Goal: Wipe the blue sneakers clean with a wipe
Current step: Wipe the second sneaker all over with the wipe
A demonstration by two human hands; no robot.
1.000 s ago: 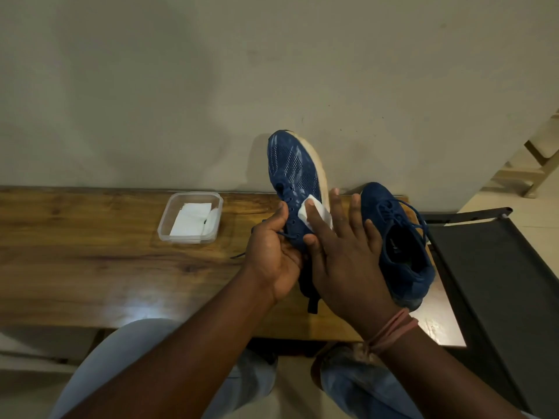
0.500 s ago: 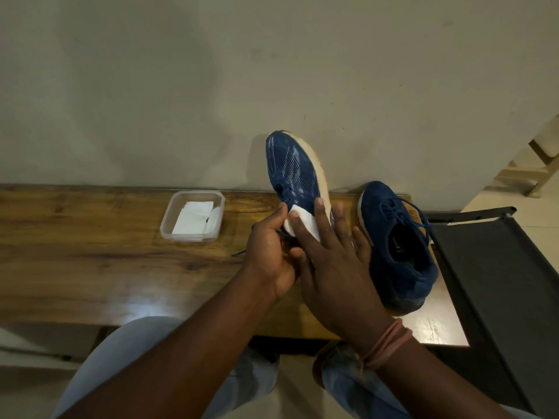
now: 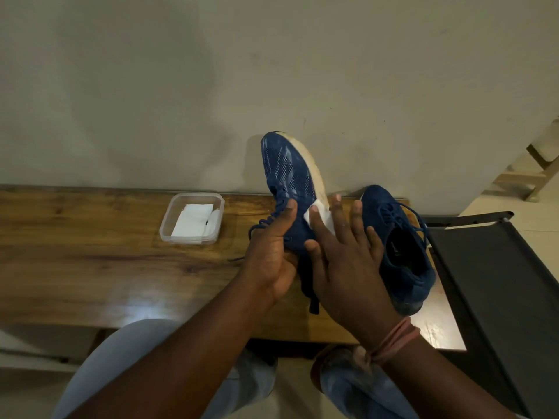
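A blue mesh sneaker (image 3: 289, 167) with a cream sole is held up with its toe toward the wall. My left hand (image 3: 272, 255) grips it around the laces and heel end. My right hand (image 3: 348, 258) lies flat against its side, fingers spread, pressing a white wipe (image 3: 322, 214) onto the upper next to the sole. The second blue sneaker (image 3: 399, 246) rests on the wooden table (image 3: 106, 267) to the right, opening facing up, partly hidden by my right hand.
A clear plastic tub (image 3: 193, 219) holding folded white wipes sits on the table to the left of the shoes. A black chair (image 3: 499, 282) stands at the table's right end. The wall is just behind the table. My knees are below the front edge.
My right hand slid the wipe along the sneaker's side, first toward the toe, then back down a little. The held sneaker stays in my left hand.
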